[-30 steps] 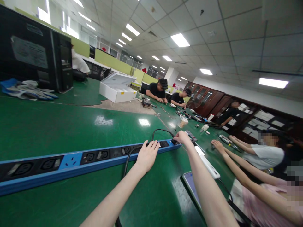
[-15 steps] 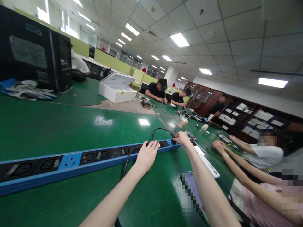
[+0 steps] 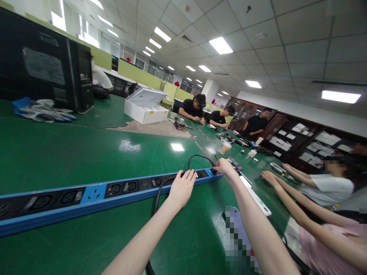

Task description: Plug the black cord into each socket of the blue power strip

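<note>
A long blue power strip (image 3: 96, 194) with black socket blocks lies slantwise across the green table. My left hand (image 3: 182, 188) rests over its right half, fingers stretched out across the top and covering some sockets. A black cable (image 3: 158, 194) passes under this hand, and a loop of cable (image 3: 197, 156) rises behind the strip towards its right end. There my right hand (image 3: 224, 167) pinches a black plug (image 3: 213, 170) at the blue end socket. My fingers partly hide the plug, so how deep it sits I cannot tell.
A white power strip (image 3: 259, 202) and a phone (image 3: 239, 229) lie to the right. Further back are a white box (image 3: 146, 110), a cup (image 3: 225, 147), gloves (image 3: 43, 110) and a black computer case (image 3: 43, 65). Co-workers sit along the table; one's hands (image 3: 269, 177) are nearby.
The whole view has shifted slightly to the right. Both hands keep their places on the power strip and the plug, with no clear change in grip.
</note>
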Demonstrator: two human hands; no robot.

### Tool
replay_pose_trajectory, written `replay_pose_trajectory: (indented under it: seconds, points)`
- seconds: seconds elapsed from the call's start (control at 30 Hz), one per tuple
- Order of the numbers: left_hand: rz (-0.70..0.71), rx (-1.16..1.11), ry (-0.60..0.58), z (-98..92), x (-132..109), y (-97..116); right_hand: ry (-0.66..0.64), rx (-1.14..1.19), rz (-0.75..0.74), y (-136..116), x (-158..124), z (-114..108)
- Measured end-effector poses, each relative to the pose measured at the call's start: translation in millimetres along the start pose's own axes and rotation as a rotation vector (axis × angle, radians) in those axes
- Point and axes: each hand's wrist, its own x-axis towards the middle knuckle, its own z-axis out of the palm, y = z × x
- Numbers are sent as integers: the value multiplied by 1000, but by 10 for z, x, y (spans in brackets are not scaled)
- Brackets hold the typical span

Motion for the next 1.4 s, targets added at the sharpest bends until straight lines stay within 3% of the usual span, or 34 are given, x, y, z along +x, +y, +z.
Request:
replay_pose_trajectory:
  seconds: [0.17,0.53,0.77,1.13,1.4]
  points:
    - [-4,2,1,3,-2,2,-21,4,27,-28,21,-35]
    - [-1,36,8,17,14,17,88,-13,79,58,-6,166]
    - [8,50,29,50,15,16,169,6,112,78,-173,336]
    - [24,56,45,119,29,-2,259,-57,104,-49,-337,398]
    - [15,44,31,44,19,11,284,-50,108,-95,-382,490]
